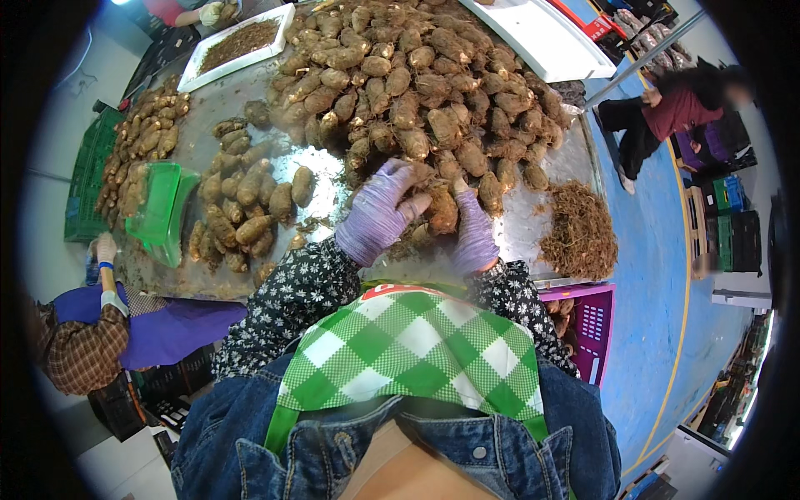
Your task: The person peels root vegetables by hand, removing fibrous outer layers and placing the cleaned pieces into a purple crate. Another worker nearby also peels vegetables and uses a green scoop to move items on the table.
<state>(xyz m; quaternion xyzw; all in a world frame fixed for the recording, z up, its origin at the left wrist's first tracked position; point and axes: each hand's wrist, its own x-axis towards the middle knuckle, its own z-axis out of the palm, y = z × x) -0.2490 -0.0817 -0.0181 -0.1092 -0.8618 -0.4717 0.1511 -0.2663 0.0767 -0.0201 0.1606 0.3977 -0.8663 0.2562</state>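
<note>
A large heap of brown, hairy taro corms (pixel 444 81) covers the back of the metal table (pixel 206 106). At its front edge, my left hand (pixel 384 212), in a purple knitted glove, curls over a corm, most of which its fingers hide. My right hand (pixel 473 225), gloved alike, has its fingertips against the corms. Between the two hands lies a reddish-brown taro corm (pixel 442 211); whether either hand grips it cannot be told. A smaller group of cleaner corms (pixel 250 187) is spread to the left of my left hand.
A pile of root fibres (pixel 580 231) lies at the table's right edge, above a purple crate (pixel 594 331). At left are a green plastic scoop-like container (pixel 164 212) and a co-worker's gloved hand (pixel 105 248). White trays (pixel 287 28) stand farther back. A person (pixel 675 115) walks at right.
</note>
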